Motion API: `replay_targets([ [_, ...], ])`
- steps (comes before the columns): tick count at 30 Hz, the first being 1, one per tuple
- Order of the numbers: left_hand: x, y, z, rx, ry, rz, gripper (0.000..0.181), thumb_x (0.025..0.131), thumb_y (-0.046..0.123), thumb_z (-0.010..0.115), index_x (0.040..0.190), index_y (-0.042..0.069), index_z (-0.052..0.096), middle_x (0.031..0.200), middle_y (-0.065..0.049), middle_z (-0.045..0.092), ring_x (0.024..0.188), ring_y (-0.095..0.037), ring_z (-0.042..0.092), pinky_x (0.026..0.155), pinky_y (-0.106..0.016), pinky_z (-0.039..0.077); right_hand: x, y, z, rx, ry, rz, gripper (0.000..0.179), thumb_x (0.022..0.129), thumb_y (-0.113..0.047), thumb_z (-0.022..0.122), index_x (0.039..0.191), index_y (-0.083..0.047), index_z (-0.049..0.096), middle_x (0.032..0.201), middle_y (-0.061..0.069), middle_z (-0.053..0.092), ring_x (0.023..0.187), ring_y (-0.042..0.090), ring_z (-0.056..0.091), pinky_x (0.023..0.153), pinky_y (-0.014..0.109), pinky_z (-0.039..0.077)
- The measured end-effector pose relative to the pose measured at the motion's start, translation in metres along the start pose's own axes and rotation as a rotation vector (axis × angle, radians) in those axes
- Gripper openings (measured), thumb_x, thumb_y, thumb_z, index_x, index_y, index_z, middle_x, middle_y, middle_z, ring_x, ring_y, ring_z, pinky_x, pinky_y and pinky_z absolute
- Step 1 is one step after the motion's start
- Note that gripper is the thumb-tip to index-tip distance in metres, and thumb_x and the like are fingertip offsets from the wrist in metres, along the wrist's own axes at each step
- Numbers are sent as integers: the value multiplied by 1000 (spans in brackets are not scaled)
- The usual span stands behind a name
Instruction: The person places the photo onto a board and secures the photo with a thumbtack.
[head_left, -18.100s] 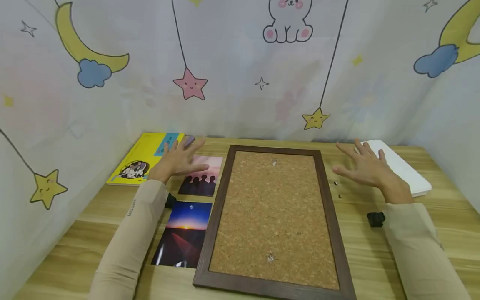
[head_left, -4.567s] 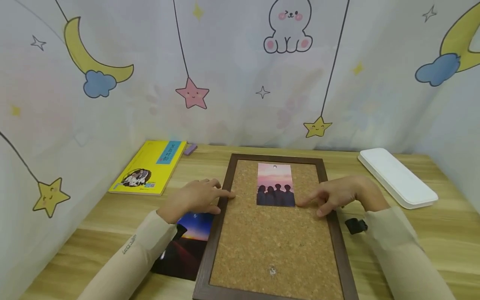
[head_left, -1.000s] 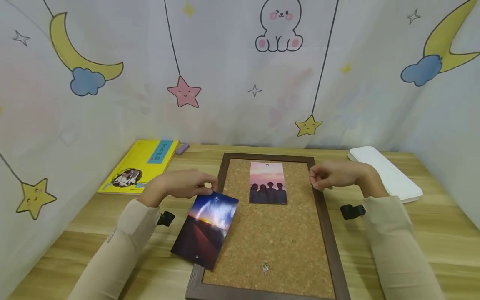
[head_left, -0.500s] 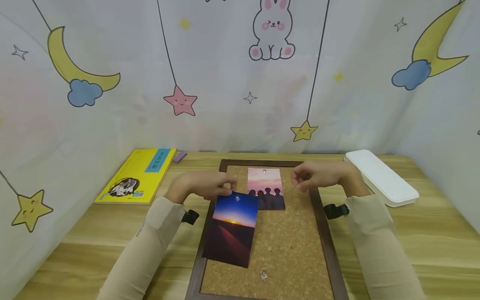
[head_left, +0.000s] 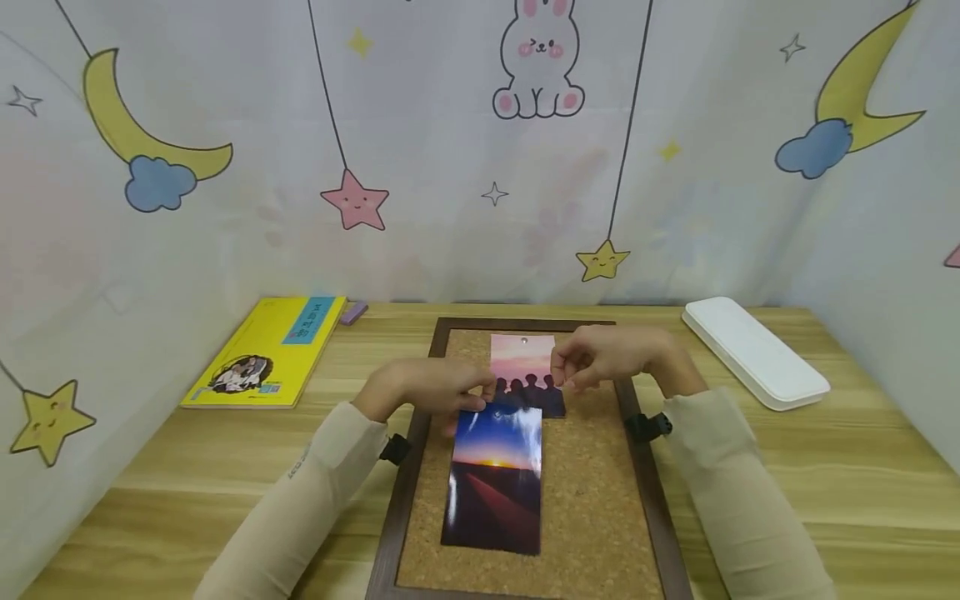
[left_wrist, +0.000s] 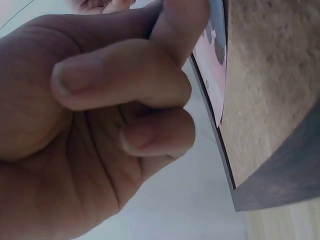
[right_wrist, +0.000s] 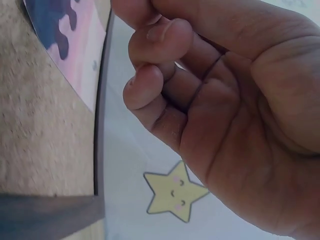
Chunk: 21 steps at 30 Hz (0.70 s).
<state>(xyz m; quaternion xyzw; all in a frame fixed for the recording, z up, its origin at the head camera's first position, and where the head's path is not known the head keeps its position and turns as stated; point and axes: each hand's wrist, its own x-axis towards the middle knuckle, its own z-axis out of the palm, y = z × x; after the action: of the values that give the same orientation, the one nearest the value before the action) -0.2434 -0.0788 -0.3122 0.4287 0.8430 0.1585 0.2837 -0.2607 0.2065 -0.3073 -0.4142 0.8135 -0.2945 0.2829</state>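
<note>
My left hand (head_left: 442, 387) pinches the top edge of a glossy sunset photo (head_left: 495, 483) between thumb and fingers, over the middle of a cork board (head_left: 592, 500) in a dark wooden frame. A small clear spot (head_left: 498, 413) shows near that photo's top edge. Behind it on the cork lies a pink photo (head_left: 517, 358) of silhouetted people, with a small round tack (head_left: 524, 340) at its top. My right hand (head_left: 611, 358) overlaps the pink photo's right edge, thumb and fingertips pinched together; the small metal tack there is hidden by the fingers.
A yellow book (head_left: 262, 350) and a purple eraser (head_left: 354, 313) lie at the back left of the wooden table (head_left: 187, 500). At the back right rests a white case (head_left: 753, 350). A patterned curtain (head_left: 420, 233) stands behind the table.
The pink photo went from the table onto the board. My left hand lifted the sunset photo and brought it right over the cork. My right hand moved left from the board's right edge.
</note>
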Motion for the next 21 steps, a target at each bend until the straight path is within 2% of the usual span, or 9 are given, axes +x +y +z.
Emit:
replay_targets([
  [3,5,2,4,11,-19,15,10,106,10,49,98,9,54,78,-3,59,59,-15,61,63,-24,46,5,-2,2,1,-23,8,12,94,3,63,105,4,69,85,7,67,71,9,57,66,26,50],
  [6,9,4,7,40,-37,28,11,106,10,48,97,10,53,66,-1,55,51,-15,57,61,-22,44,10,-5,5,15,-55,5,13,93,5,63,102,4,72,86,6,70,74,9,61,68,25,52],
  [10,14,5,11,6,-56,46,11,107,9,46,97,9,51,65,1,51,50,-12,52,63,-21,43,20,-9,10,0,-83,-2,10,92,5,65,96,2,74,83,5,72,75,13,66,70,27,54],
  [13,17,5,13,-65,-74,46,11,107,8,44,97,6,48,70,-1,50,51,-13,52,59,-22,43,26,-11,13,-4,-103,-1,9,94,2,65,96,-1,74,82,2,71,77,17,67,72,30,55],
  [18,22,2,18,-55,-74,44,11,107,9,46,96,8,48,71,-2,54,54,-11,58,60,-21,45,35,-12,22,39,-148,-25,9,95,0,65,97,-1,73,84,2,72,78,17,68,72,32,55],
  [21,24,2,17,-65,-92,42,8,106,8,46,100,8,50,70,-1,58,55,-10,62,62,-20,47,38,-15,25,63,-167,-12,8,95,0,64,97,-1,72,84,3,71,76,17,66,69,32,54],
])
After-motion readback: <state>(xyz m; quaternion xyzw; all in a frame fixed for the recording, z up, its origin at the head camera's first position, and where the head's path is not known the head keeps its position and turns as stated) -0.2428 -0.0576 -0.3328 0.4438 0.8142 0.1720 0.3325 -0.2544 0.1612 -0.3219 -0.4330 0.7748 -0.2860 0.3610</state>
